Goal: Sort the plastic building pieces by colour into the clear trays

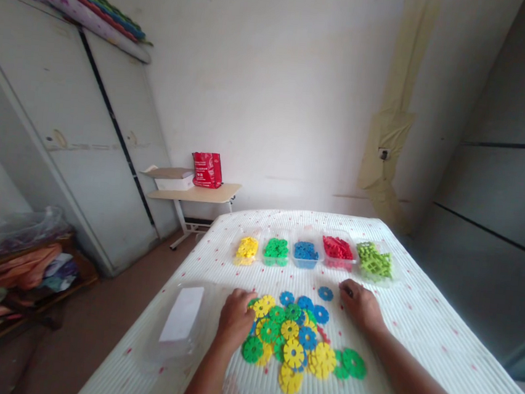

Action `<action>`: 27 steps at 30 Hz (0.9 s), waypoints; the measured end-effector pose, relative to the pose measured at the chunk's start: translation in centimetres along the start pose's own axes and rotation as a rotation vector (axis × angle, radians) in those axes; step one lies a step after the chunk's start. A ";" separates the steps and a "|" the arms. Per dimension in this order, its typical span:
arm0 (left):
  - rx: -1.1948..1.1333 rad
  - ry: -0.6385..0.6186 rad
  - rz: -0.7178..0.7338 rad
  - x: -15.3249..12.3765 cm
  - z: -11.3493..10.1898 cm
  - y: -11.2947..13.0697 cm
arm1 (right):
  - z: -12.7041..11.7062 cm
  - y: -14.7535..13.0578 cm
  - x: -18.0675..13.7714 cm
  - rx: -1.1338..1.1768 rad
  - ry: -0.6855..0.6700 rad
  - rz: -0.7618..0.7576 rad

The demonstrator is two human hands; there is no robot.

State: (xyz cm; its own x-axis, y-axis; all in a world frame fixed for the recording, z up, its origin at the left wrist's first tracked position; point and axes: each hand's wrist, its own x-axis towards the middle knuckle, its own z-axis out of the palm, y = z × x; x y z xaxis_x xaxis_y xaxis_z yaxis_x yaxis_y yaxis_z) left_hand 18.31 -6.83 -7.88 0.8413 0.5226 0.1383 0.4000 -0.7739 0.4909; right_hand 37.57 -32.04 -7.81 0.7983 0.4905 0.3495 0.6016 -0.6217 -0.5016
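Right now you are resting your left hand [235, 318] on the left edge of the pile of discs [295, 342], toothed yellow, green and blue wheels overlapping on the desk [416, 336]. Your right hand [362, 304] is curling beside a lone blue disc [325, 293]; whether either is gripping, I cannot tell.

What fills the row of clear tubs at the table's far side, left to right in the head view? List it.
yellow pieces → dark green pieces → blue pieces → red pieces → light green pieces
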 end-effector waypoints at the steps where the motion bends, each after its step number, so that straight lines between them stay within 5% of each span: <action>1: 0.000 -0.003 -0.003 -0.1 -0.1 0.1 | 0.0 0.0 -0.1 -0.004 -0.007 0.001; 20: 0.188 0.025 -0.059 -0.7 0.1 3.2 | 0.2 0.1 -0.2 -0.060 -0.049 0.007; 27: 0.017 0.209 -0.057 -0.7 -0.4 3.2 | 0.2 0.0 -0.2 -0.040 -0.039 0.006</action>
State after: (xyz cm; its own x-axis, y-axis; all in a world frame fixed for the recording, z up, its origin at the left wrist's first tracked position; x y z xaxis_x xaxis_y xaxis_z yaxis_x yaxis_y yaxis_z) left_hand 18.85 -9.60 -6.07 0.7241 0.6269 0.2874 0.4521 -0.7462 0.4886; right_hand 37.47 -32.01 -8.06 0.8007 0.5097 0.3148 0.5979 -0.6482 -0.4715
